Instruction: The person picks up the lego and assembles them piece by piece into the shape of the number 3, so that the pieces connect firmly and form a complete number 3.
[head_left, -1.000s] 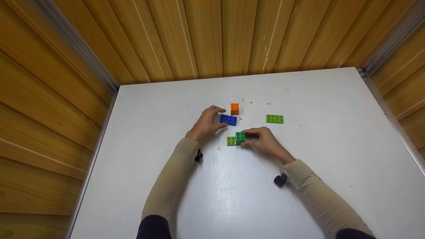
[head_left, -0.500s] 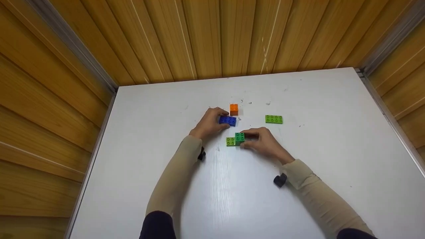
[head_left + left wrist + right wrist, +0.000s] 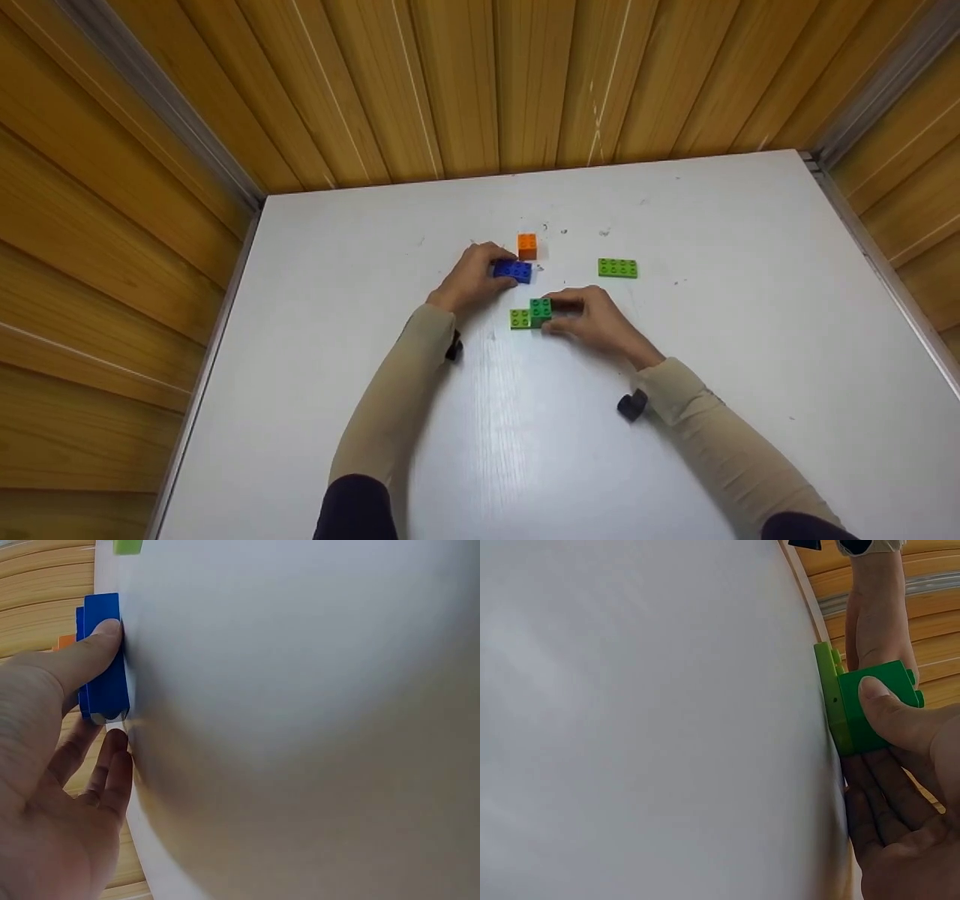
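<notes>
1. Pinching a blue rectangular studded plastic brick [image 3: 517,271] at the white surface [image 3: 487,442] between thumb and fingers of the left hand [image 3: 472,276].
2. Changed within a second, from fingers spread around the blue brick to clamped on it; seemingly now controlling a brick with each hand.
3. Gripping a green square plastic brick [image 3: 541,308] with the right hand [image 3: 596,319], stacked on the right half of a flat lime-green plate [image 3: 520,319].
4. Leaving untouched an orange plastic brick [image 3: 527,246] just beyond and a second lime-green plate [image 3: 617,268] farther right.

From my right hand [image 3: 598,319], I have room across the table [image 3: 757,337] toward three o'clock; at one o'clock a lime brick [image 3: 618,268] blocks me, at ten my left hand [image 3: 471,277] and the blue brick [image 3: 516,272].
</notes>
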Motion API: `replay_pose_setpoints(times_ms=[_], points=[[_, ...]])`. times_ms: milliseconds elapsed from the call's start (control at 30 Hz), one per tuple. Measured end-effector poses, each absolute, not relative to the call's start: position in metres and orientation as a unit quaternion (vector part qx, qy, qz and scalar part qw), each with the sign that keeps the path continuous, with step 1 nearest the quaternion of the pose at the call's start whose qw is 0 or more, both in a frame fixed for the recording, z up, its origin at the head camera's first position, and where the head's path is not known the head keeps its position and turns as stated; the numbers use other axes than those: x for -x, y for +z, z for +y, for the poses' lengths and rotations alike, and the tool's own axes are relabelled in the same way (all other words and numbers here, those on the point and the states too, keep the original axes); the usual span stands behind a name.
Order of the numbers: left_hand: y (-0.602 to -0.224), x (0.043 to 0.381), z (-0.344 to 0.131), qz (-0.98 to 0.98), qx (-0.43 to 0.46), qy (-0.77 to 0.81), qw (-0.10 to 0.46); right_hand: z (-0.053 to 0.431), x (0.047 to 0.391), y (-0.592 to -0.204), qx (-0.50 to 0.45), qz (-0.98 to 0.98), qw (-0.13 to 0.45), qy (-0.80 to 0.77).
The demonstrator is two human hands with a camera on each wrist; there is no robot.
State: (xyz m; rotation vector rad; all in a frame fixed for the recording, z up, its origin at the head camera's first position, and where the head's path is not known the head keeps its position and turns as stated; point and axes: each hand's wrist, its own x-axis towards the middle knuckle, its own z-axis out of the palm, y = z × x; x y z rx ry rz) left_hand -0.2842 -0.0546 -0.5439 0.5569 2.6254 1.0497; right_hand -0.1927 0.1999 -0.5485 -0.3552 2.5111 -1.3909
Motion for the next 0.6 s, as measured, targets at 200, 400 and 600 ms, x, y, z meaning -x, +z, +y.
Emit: replay_pose_setpoints(times_ms=[200,400,600], points=[[-0.541,0.282,-0.056,0.903,-0.200,0.357,0.131,0.200,0.193,-0.552,0.124,0.856,0.124,-0.486],[-0.535,0.280,-0.058,0.906,-0.212,0.345,0.121,0.200,0.194,-0.552,0.134,0.857,0.116,-0.484],[-0.526,0.276,-0.060,0.904,-0.210,0.349,0.127,0.201,0.195,-0.551,0.129,0.857,0.124,-0.483]])
